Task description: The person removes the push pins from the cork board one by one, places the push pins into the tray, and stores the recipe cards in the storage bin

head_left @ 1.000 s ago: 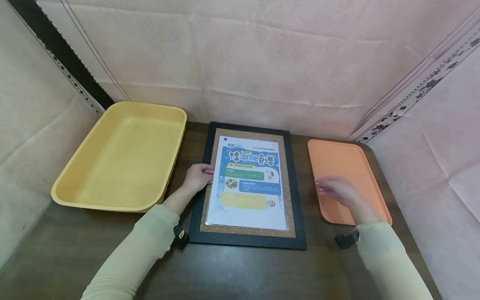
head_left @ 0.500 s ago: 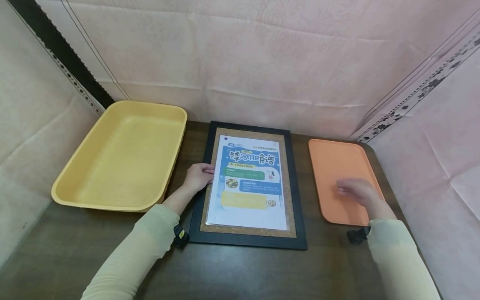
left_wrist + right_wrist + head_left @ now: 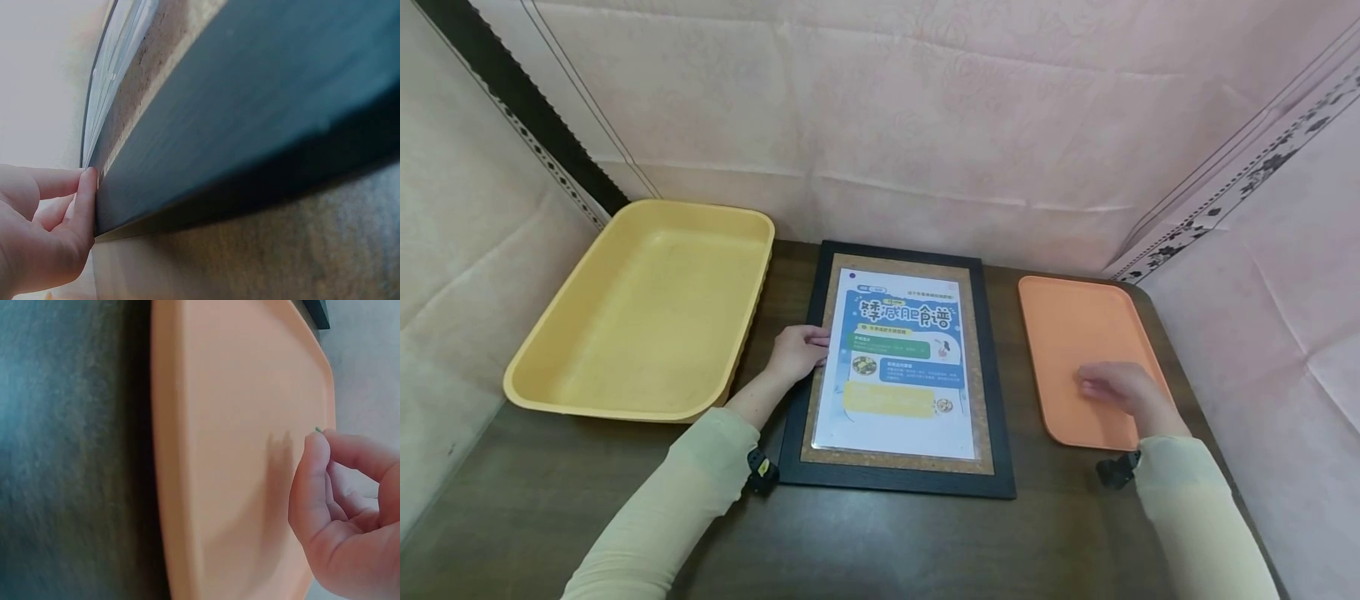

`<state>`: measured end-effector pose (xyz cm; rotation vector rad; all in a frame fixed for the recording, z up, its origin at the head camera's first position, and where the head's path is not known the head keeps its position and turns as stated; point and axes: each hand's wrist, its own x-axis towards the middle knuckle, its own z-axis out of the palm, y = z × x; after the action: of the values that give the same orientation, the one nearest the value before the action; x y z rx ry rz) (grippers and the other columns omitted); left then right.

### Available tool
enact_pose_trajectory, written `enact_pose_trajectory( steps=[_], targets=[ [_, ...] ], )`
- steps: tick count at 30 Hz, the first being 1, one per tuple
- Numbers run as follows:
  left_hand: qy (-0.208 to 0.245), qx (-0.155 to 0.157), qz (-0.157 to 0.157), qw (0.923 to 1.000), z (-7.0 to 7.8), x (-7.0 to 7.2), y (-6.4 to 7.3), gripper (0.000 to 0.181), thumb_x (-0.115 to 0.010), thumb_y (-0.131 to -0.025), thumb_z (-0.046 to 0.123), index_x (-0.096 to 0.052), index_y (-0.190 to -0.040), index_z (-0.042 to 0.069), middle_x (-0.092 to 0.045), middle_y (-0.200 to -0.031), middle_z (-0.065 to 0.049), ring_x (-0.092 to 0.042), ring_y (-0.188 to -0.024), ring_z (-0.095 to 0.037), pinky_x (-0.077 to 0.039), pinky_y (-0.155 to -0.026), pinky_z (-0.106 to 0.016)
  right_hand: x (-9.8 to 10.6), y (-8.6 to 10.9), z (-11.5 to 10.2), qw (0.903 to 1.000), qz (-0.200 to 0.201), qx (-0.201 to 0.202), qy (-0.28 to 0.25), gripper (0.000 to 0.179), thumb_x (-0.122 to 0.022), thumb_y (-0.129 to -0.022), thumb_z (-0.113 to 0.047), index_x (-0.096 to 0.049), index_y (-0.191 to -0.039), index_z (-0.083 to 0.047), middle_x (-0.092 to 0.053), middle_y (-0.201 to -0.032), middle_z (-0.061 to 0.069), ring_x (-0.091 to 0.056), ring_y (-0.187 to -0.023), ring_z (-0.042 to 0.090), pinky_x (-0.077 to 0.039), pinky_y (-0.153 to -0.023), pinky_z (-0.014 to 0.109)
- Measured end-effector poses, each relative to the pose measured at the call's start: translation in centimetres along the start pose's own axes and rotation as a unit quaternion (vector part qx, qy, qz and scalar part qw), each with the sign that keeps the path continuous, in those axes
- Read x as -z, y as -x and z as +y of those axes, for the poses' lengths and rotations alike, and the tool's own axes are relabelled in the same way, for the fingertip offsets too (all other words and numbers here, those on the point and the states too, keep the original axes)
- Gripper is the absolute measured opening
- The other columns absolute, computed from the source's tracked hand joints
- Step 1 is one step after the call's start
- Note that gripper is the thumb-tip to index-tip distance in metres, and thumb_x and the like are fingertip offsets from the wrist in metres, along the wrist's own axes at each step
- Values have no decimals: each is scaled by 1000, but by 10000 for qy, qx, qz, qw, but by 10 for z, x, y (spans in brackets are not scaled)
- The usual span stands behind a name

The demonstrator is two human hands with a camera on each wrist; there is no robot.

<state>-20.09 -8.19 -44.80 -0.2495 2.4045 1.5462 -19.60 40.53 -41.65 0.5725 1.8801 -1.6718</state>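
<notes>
The right hand [image 3: 1116, 387] hangs over the near half of the orange tray [image 3: 1075, 321], which lies flat on the dark wooden table [image 3: 887, 542] at the right, just beside the black picture frame [image 3: 992, 400]. In the right wrist view its thumb and forefinger [image 3: 315, 481] are pressed tip to tip on a tiny green thing [image 3: 318, 430], only a speck of which sticks out between them, too small to name. That speck sits right at the fingertips, just above the tray's smooth floor, where the fingers cast a faint shadow; whether it touches the tray cannot be told. The other fingers are curled in behind. The left hand [image 3: 797, 352] rests on the left edge of the frame, about halfway along its length. In the left wrist view its thumb lies against the frame's outer side, and the fingers reach over the top toward the cork border and the plastic-covered poster [image 3: 895, 362] inside. The frame lies flat in the middle of the table. A deep yellow tray [image 3: 587, 367] stands at the left, close to the frame's left side.
</notes>
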Motion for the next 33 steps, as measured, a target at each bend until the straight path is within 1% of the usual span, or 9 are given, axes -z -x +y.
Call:
enact_pose_trajectory(
  steps=[3, 7, 11, 15, 19, 22, 27, 30, 33],
  targets=[
    [-16, 7, 6, 10000, 0, 1, 1, 34, -55, -92, 6, -55, -126, 0, -62, -117, -19, -64, -102, -27, -54, -88, -36, -2, -2, 0, 10000, 36, -54, -17, 30, -51, -94, -8, -69, -73, -19, -68, -74, -4, -68, -69, 8, -57, -72, 22],
    [-44, -12, 16, 10000, 1, 1, 2, 34, -55, -92, 6, -55, -126, 0, -62, -117, -19, -64, -102, -28, -54, -88, -36, -3, -4, 2, 9995, 270, -137, 78, 28, -53, -94, -9, -68, -72, -18, -68, -73, -4, -68, -68, 8, -57, -72, 23],
    [-21, -38, 40, 10000, 1, 0, 0, 34, -55, -93, 7, -56, -126, 0, -63, -117, -18, -64, -102, -27, -54, -89, -36, -4, -7, 3, 9976, 559, -156, 376, 24, -55, -92, -10, -67, -73, -18, -67, -71, -4, -68, -67, 8, -57, -71, 24],
    [5, 5, 18, 10000, 1, -1, -1, 34, -54, -93, 7, -55, -126, 1, -63, -118, -17, -64, -102, -27, -54, -89, -36, -5, -7, 3, 9953, 727, -174, 609, 21, -56, -92, -10, -66, -75, -16, -67, -69, -4, -68, -66, 8, -58, -71, 24],
    [-2, 66, 41, 10000, 0, 0, -1, 34, -55, -93, 7, -55, -126, 1, -63, -117, -17, -64, -102, -27, -54, -89, -36, -7, -8, 2, 9945, 765, -179, 689, 7, -58, -91, -12, -65, -90, -8, -67, -69, -4, -68, -65, 8, -58, -71, 25],
    [-9, 38, 70, 10000, 0, 0, -1, 34, -55, -93, 8, -56, -126, 1, -63, -117, -17, -64, -101, -27, -54, -89, -36, -7, -7, 1, 9937, 773, -133, 802, 14, -59, -91, -13, -63, -100, -4, -67, -70, -5, -68, -67, 8, -58, -72, 25],
    [-45, -21, 44, 10000, 0, 1, 1, 34, -55, -93, 8, -55, -126, 1, -63, -117, -18, -64, -101, -27, -54, -88, -36, -2, -5, -5, 9918, 795, -75, 999, 11, -58, -92, -18, -68, -91, -13, -68, -72, -8, -68, -68, 7, -58, -73, 25],
    [-43, -46, 41, 10000, 0, 0, 0, 34, -55, -93, 8, -55, -126, 1, -63, -117, -18, -64, -101, -27, -54, -88, -36, -3, -6, -14, 9877, 897, 6, 1279, 21, -56, -93, -24, -62, -106, -9, -67, -72, -11, -67, -70, 5, -57, -74, 24],
    [-41, -57, 30, 10000, -1, -1, 0, 34, -55, -93, 9, -55, -126, 1, -63, -116, -17, -64, -100, -27, -54, -88, -36, -8, -9, -27, 9829, 1007, 248, 1525, 43, -53, -94, -28, -47, -127, -1, -64, -73, -16, -66, -72, 1, -56, -75, 22]
  ],
)
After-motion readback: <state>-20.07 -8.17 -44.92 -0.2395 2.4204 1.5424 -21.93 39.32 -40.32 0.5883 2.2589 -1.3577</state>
